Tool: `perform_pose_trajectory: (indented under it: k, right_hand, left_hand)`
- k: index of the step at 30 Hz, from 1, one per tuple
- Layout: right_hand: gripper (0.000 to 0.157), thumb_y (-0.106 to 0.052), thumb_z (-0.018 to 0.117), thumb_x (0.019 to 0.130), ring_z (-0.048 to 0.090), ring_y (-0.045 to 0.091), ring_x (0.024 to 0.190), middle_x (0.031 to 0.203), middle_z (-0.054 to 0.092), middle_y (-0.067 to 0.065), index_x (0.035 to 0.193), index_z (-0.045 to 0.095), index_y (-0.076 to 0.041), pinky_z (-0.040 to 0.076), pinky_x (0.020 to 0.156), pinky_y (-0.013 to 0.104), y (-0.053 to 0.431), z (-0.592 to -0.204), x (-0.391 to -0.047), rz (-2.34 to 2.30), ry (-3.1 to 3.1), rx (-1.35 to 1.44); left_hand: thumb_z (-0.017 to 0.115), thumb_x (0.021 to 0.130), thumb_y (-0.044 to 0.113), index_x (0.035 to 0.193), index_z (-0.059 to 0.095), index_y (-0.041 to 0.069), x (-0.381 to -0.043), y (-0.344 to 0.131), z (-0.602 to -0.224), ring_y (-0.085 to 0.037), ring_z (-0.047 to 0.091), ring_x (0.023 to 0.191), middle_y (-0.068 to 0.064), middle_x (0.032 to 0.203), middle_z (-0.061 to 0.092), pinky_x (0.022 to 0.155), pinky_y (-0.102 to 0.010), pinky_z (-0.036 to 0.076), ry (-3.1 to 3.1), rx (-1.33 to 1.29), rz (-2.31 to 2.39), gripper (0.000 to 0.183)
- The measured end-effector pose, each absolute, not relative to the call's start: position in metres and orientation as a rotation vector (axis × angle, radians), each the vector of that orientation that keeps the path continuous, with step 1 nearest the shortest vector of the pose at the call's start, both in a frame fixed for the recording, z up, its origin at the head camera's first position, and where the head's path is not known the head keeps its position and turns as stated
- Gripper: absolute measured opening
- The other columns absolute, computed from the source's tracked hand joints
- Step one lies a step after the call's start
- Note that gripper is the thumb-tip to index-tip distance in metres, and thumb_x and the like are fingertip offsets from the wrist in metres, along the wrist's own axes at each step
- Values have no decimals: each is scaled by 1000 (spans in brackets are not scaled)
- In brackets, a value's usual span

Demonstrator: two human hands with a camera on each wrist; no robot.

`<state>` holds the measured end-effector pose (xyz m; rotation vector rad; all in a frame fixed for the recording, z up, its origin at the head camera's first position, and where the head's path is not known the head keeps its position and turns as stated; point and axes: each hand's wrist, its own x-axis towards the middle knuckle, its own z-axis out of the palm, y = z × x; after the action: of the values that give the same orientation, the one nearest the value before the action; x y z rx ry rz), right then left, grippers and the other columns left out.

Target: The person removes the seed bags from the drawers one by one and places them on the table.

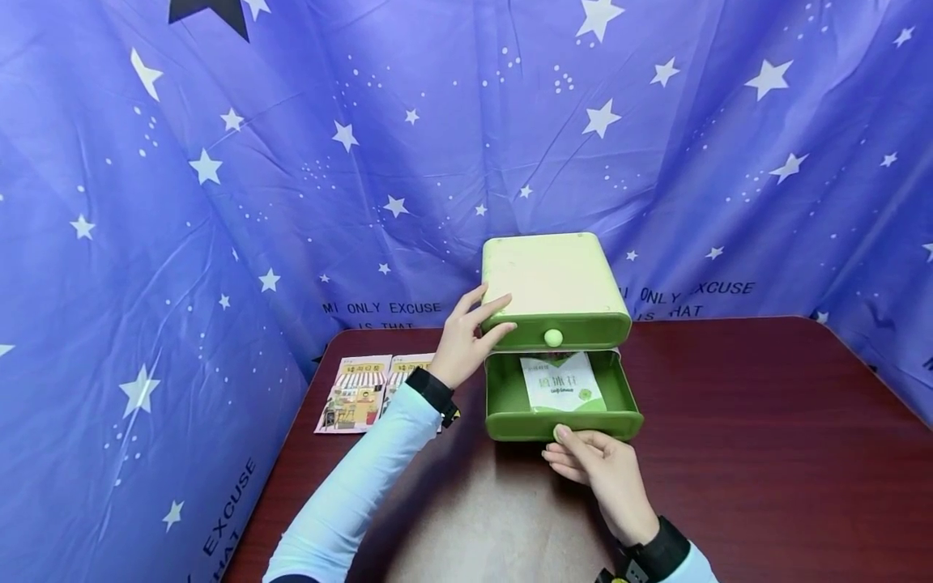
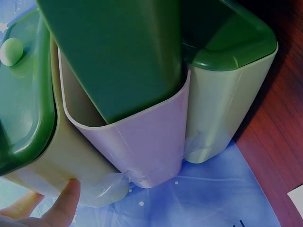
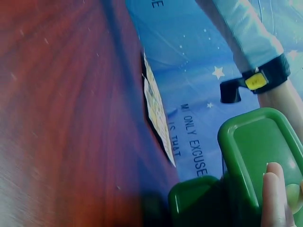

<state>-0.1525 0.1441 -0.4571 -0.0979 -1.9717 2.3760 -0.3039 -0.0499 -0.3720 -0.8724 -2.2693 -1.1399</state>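
A small cabinet (image 1: 547, 275) with a cream body and green drawer fronts stands on the table; its middle drawer (image 2: 128, 56) is pulled out. Inside lies a white-and-green packet (image 1: 560, 385). My right hand (image 1: 608, 478) pinches the drawer's round light-green knob (image 3: 293, 197), mostly hidden by the fingers in the head view. My left hand (image 1: 466, 336) rests with spread fingers at the cabinet's upper left edge, beside the shut top drawer (image 1: 510, 332). In the left wrist view, its fingertips touch the cream side. The bottom drawer (image 2: 227, 42) is also shut.
Two illustrated packets (image 1: 353, 397) lie side by side on the dark red table (image 1: 765, 437), left of the cabinet, one partly covered by the left arm. Behind hangs a blue curtain (image 1: 437, 162) with white stars, close against the cabinet's back.
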Motion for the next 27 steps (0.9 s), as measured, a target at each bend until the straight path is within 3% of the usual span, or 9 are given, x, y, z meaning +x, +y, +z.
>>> perform_pose_trajectory:
  k: [15, 22, 27]
  right_hand:
    - [46, -22, 66, 86, 67, 31, 83, 88, 66, 25, 106, 55, 18, 55, 71, 37, 141, -463, -123, 2468, -1980, -274]
    - [45, -20, 66, 86, 67, 30, 83, 89, 67, 25, 109, 54, 18, 55, 71, 36, 140, -470, -122, 2489, -1963, -282]
    - [44, -19, 66, 86, 67, 30, 82, 89, 66, 27, 108, 54, 17, 55, 71, 36, 139, -471, -121, 2482, -1957, -280]
  left_hand:
    - [66, 87, 28, 127, 58, 18, -303, -50, -373, -21, 31, 133, -16, 143, 36, 91, -37, 42, -2287, -878, -1155, 43]
    - [66, 87, 29, 127, 58, 18, -305, -50, -374, -22, 32, 132, -16, 143, 35, 72, -31, 43, -2269, -887, -1150, 43]
    - [65, 87, 30, 128, 58, 19, -304, -50, -376, -22, 32, 133, -16, 143, 35, 69, -29, 43, -2271, -877, -1156, 43]
